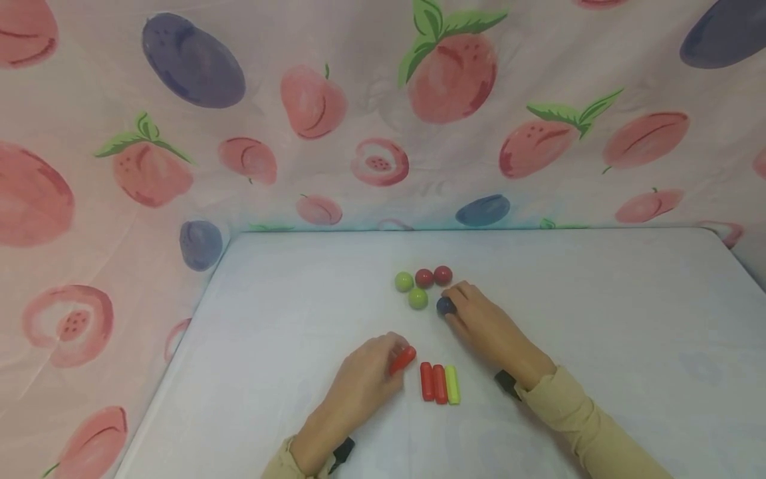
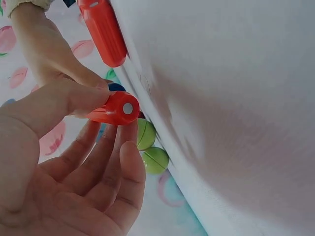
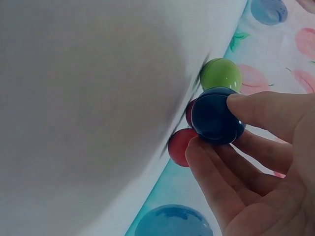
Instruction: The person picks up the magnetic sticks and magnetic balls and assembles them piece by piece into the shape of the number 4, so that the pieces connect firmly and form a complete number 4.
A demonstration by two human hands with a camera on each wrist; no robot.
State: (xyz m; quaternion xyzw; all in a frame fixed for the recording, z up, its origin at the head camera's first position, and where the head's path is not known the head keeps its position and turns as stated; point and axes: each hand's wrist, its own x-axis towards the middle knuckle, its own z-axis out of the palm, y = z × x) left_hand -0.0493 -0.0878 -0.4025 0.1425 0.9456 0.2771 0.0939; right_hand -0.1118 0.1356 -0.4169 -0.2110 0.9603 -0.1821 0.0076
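Left grip (image 1: 364,376): was clamped on the held red stick (image 1: 403,360), the thumb lying against one side and fingers against another.
Position of the held red stick: it sat tilted at the fingertips of the left grip, its upper end projecting toward the right; the left wrist view showed a pale round spot (image 2: 128,108) on its end face.
Right grip (image 1: 487,329): was clamped on the blue ball (image 1: 445,305), pinched between thumb and fingers.
Position of the blue ball: it sat at the fingertips of the right grip, near the ball cluster; whether it touched the counter (image 1: 287,306) could not be told.
Stick row: two red sticks (image 1: 427,381) and one yellow stick (image 1: 452,384) lay side by side on the counter, just right of the left grip, the yellow one at the right end.
Ball cluster: two green balls (image 1: 418,298) and two red balls (image 1: 443,275) rested close together, beyond the stick row.
Backdrop (image 1: 347,40): a fruit-printed sheet rose behind the counter.
Sleeves (image 1: 577,412): were beige, ending near both wrists.
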